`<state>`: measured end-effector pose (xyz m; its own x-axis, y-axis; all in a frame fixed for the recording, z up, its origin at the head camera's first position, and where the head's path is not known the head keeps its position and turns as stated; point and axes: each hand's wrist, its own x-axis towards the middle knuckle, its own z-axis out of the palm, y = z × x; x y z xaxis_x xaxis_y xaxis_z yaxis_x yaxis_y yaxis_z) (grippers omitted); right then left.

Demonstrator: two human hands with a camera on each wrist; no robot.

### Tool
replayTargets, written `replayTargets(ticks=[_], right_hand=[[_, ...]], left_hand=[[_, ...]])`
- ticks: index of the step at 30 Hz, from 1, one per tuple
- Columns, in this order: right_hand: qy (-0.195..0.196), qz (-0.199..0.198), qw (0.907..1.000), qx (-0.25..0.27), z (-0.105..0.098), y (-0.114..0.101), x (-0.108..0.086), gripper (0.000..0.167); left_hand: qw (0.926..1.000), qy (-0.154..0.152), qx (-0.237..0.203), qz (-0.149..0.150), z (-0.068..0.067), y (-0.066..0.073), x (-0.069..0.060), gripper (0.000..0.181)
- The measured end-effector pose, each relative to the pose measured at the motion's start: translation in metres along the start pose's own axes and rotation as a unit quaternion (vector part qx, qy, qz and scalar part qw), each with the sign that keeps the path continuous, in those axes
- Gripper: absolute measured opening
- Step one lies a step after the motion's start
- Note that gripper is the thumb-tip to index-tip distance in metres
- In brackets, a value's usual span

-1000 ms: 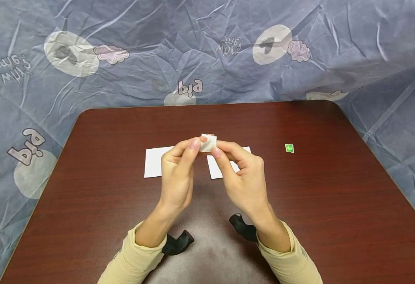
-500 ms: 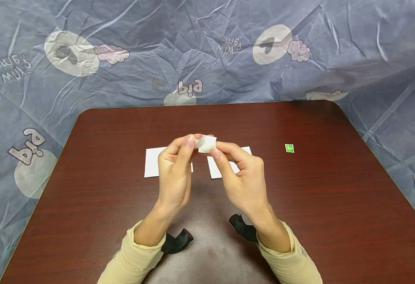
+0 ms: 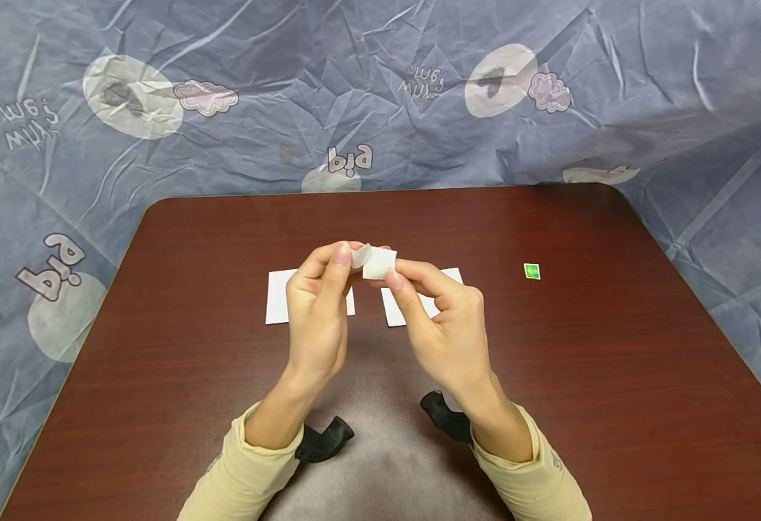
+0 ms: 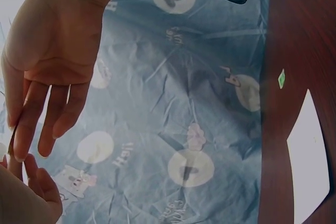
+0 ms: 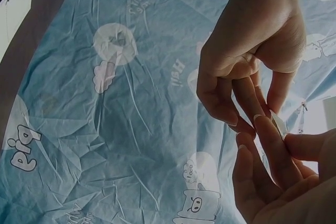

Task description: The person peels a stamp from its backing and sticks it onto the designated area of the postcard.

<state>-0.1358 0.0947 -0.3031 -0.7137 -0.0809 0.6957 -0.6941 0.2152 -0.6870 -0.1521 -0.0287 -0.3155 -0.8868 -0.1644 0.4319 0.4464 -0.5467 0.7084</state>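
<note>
In the head view, my right hand (image 3: 448,318) pinches a small white sticker (image 3: 379,265) between thumb and forefinger, pale side towards me. Its left side carries a thin curled backing layer (image 3: 359,256), which my left hand (image 3: 317,311) pinches by the edge. Both hands are raised above the table, fingertips close together. From the right wrist, the sticker (image 5: 278,124) appears nearly edge-on between the fingers. The left wrist view shows my left hand (image 4: 55,51) from the palm side; the sticker is mostly hidden there. Whatever is on the sticker's far side cannot be seen.
Two white cards, left (image 3: 278,297) and right (image 3: 395,310), lie on the brown table (image 3: 602,347) behind the hands, partly covered by them. A small green square sticker (image 3: 532,271) lies to the right. Black wrist mounts (image 3: 325,440) stick out inward. A blue printed cloth (image 3: 380,94) hangs behind.
My left hand has drawn slightly left, away from the right hand. A curled layer now shows lifted from the sticker's left side. The right hand has stayed nearly still.
</note>
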Motion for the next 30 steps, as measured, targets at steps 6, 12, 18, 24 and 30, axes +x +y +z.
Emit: replayTargets(ticks=[6, 12, 18, 24, 30], right_hand=[[0.0, 0.005, 0.9999, 0.015, -0.0001, -0.0015, 0.0002, 0.013], [0.004, 0.006, 0.9999, 0.009, -0.0008, -0.0012, 0.0004, 0.014], [0.009, 0.003, 0.9999, -0.003, -0.0016, -0.0012, 0.0006, 0.013], [0.011, 0.002, 0.9999, -0.004, -0.0021, -0.0016, 0.001, 0.014], [0.022, 0.008, 0.9997, -0.011, -0.0029, -0.0023, 0.0002, 0.013]], left_hand=[[0.9999, 0.003, 0.003, 0.016, -0.0008, 0.0003, 0.0001, 0.021], [0.9998, 0.005, 0.008, 0.02, -0.0007, 0.0005, 0.0, 0.021], [0.9993, 0.012, 0.018, 0.029, -0.001, 0.0011, 0.0002, 0.021], [0.9991, 0.009, 0.018, 0.037, -0.002, 0.0023, 0.0018, 0.019], [0.9967, 0.019, 0.055, 0.056, -0.0065, 0.0038, 0.0059, 0.017]])
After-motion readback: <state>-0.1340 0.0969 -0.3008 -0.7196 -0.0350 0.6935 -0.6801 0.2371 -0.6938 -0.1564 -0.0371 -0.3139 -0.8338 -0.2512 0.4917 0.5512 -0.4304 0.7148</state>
